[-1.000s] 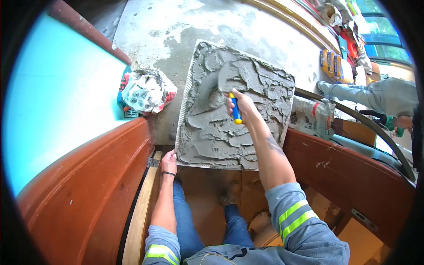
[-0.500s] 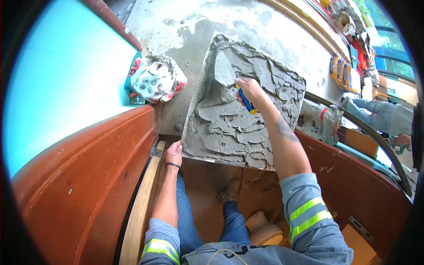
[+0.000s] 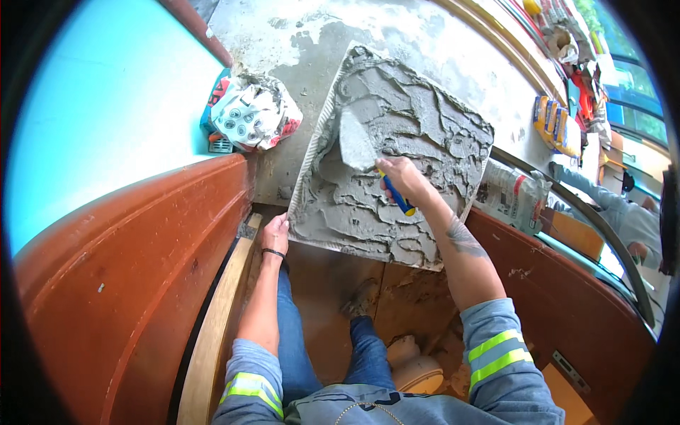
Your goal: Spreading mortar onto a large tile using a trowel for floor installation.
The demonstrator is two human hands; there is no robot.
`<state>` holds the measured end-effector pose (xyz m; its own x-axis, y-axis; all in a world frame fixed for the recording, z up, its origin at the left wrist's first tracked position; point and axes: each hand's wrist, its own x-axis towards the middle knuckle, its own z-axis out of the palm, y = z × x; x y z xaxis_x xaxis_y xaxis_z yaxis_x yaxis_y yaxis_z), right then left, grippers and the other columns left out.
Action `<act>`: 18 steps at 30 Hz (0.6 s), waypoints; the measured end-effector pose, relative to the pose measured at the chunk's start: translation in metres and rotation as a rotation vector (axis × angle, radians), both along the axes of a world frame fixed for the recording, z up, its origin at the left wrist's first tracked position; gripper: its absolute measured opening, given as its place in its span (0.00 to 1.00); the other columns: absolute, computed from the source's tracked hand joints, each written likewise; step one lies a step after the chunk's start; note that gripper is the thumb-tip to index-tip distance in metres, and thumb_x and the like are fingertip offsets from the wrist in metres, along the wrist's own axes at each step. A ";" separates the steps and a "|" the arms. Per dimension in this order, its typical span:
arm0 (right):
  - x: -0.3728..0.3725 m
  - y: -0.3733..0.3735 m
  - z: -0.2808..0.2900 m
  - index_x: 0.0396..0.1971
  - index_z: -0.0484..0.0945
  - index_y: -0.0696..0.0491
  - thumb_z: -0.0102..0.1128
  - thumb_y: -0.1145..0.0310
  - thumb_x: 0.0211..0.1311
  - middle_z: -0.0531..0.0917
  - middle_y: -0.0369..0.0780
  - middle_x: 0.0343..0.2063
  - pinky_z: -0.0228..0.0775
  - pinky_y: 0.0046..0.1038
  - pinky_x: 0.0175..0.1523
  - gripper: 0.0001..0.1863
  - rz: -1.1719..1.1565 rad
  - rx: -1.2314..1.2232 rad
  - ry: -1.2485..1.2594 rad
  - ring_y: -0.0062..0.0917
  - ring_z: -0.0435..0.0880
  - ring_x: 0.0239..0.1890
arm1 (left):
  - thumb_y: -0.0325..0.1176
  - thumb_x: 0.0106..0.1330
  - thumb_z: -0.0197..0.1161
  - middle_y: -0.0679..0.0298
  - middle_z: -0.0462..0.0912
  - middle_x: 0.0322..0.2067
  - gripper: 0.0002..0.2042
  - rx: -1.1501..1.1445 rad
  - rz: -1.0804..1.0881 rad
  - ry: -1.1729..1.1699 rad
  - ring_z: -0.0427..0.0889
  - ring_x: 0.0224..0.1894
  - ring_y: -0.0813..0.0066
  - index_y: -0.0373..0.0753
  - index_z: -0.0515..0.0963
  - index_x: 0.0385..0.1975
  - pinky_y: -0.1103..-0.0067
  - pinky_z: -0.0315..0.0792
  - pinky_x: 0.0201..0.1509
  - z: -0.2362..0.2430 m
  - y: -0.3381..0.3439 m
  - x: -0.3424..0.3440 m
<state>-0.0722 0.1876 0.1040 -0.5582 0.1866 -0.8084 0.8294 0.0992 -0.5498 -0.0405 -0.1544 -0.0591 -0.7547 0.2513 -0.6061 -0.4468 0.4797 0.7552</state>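
Observation:
A large square tile (image 3: 309,161) lies in front of me, coated with wet grey mortar (image 3: 425,120) in uneven ridges. My left hand (image 3: 275,234) is closed on its near left corner. In my right hand (image 3: 405,178) is a trowel (image 3: 356,142), gripped by its blue and yellow handle. The blade, smeared with mortar, points away from me over the left half of the tile, on or just above the mortar; I cannot tell which. Along the tile's left edge the mortar is thin and a ribbed strip shows.
A crumpled white bag (image 3: 255,117) stands left of the tile, another bag (image 3: 510,198) to its right. Brown wooden walls (image 3: 156,276) flank me, and a pale timber strip (image 3: 216,333) runs along my left. Yellow-blue packages (image 3: 556,126) and a person (image 3: 623,212) are at the right.
My right hand has drawn the trowel back toward me, and its blade now sits lower on the tile. My left hand keeps its hold on the tile's corner.

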 end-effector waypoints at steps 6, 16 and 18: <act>0.024 -0.037 -0.023 0.31 0.75 0.64 0.45 0.58 0.67 0.79 0.50 0.19 0.72 0.36 0.26 0.21 0.161 0.193 0.065 0.39 0.78 0.17 | 0.27 0.64 0.54 0.58 0.83 0.40 0.13 0.004 0.040 0.044 0.80 0.42 0.76 0.36 0.77 0.48 0.79 0.70 0.48 -0.006 0.000 0.009; 0.044 -0.031 0.032 0.30 0.76 0.61 0.46 0.58 0.67 0.75 0.40 0.14 0.65 0.28 0.18 0.20 0.002 0.106 0.015 0.22 0.73 0.13 | 0.29 0.63 0.55 0.57 0.83 0.42 0.14 -0.038 -0.011 0.039 0.81 0.45 0.72 0.37 0.77 0.48 0.78 0.71 0.50 -0.008 -0.005 0.014; 0.063 -0.034 0.010 0.30 0.76 0.62 0.45 0.58 0.67 0.75 0.40 0.13 0.66 0.28 0.19 0.20 0.420 0.180 0.146 0.22 0.73 0.13 | 0.29 0.63 0.55 0.57 0.83 0.42 0.14 -0.072 -0.052 0.048 0.81 0.45 0.71 0.38 0.77 0.48 0.77 0.71 0.50 -0.007 0.000 0.020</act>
